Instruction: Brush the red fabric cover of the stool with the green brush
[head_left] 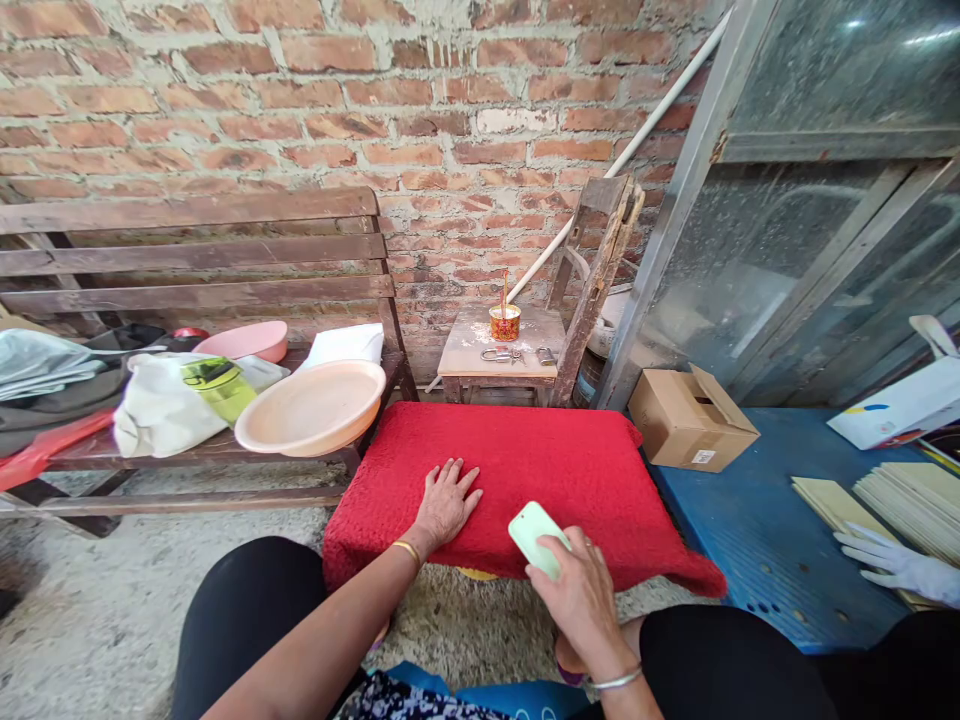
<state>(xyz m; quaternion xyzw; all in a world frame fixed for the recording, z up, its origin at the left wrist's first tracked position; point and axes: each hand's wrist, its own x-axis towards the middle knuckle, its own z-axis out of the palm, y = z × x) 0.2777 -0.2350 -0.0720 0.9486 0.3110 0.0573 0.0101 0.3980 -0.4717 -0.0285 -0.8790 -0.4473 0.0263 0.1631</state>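
A red cloth [517,450] with a towel-like texture covers a low surface in front of my knees, its near edge hanging down. On it my left hand [447,503] lies flat with the fingers spread, near the cloth's left part. My right hand [576,580] is closed around a pale green flat block with rounded corners [534,535], whose kind I cannot make out. It is over the cloth's near edge, tilted; its underside is hidden, so whether it touches the cloth I cannot tell.
A wooden bench [225,465] at left holds a peach basin [311,405], a pink basin [259,342] and bags. Behind the cloth, a wooden chair [469,355] carries a red-gold pot [505,322] and padlocks. At right, a blue table [712,510] bears a cardboard box [690,420] and a white glove [900,565].
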